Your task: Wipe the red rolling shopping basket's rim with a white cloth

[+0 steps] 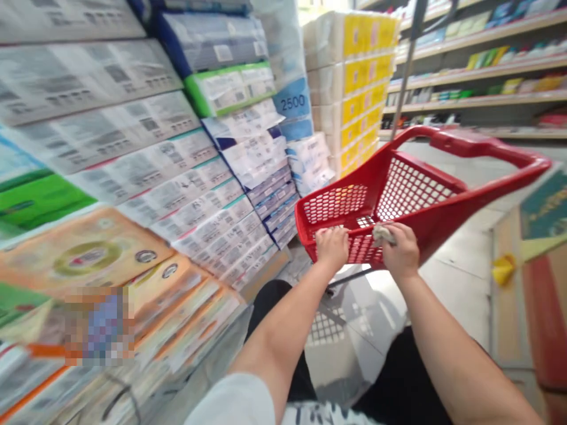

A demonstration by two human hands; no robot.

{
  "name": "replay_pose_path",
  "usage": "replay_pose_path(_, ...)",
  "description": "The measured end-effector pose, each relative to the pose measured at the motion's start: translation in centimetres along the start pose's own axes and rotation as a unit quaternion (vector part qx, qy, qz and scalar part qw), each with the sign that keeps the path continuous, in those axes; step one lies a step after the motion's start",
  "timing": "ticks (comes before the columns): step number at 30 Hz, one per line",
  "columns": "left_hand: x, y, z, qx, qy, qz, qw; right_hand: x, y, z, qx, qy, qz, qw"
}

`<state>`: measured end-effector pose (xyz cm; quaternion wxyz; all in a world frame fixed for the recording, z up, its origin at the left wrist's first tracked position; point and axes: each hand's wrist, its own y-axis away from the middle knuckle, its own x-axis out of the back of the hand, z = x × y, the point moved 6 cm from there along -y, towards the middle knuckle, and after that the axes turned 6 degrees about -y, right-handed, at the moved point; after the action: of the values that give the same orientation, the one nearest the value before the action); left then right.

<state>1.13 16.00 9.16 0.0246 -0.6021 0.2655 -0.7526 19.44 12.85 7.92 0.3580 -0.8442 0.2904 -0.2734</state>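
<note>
A red plastic shopping cart (434,200) with lattice walls stands in front of me, its handle at the upper right. My left hand (332,247) is closed over the near rim of its basket. To the right, my right hand (402,251) rests at the same rim with its fingers closed on a small crumpled greyish cloth (383,235). A few lattice holes and part of the basket's floor show between and beyond the hands. I see no goods inside the visible part of the basket.
Tall stacks of white packs (133,124) and orange packs (88,248) line the left. Yellow-and-white packs (354,88) rise behind the cart. Stocked shelves (478,103) stand at the back right. Boxes and a yellow object (504,270) edge the tiled floor (460,260) at right.
</note>
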Motion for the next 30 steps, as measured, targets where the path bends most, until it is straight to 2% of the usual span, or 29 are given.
replay_pose_path(3,-0.1,-0.4,-0.2,0.005,-0.006,-0.001,1.0,0.4,-0.2,0.2,-0.039,0.001,0.041,0.998)
replay_pose_path(5,-0.2,-0.5,-0.2,0.004,-0.013,-0.005,1.0,0.4,-0.3,0.4,-0.053,-0.003,0.041,0.998)
replay_pose_path(9,-0.4,-0.5,-0.4,0.003,-0.026,-0.005,1.0,0.4,-0.3,0.5,-0.052,-0.034,0.017,0.998)
replay_pose_path(14,-0.3,-0.5,-0.3,-0.008,-0.033,0.009,0.999,1.2,-0.2,0.7,-0.065,-0.039,0.068,0.995)
replay_pose_path(20,-0.1,-0.6,-0.1,-0.003,-0.041,0.02,0.999,-0.2,0.1,0.3,-0.045,-0.056,-0.006,0.997)
replay_pose_path(25,0.0,-0.7,0.0,-0.004,-0.041,0.02,0.999,0.3,0.3,1.3,-0.095,-0.05,0.079,0.991)
replay_pose_path(27,0.0,-0.8,-0.1,-0.003,-0.042,0.018,0.999,-0.1,0.4,1.5,-0.103,-0.045,0.063,0.992)
replay_pose_path(30,-0.1,-0.8,-0.1,-0.006,-0.043,0.017,0.999,-0.8,0.3,1.3,-0.079,-0.053,0.015,0.995)
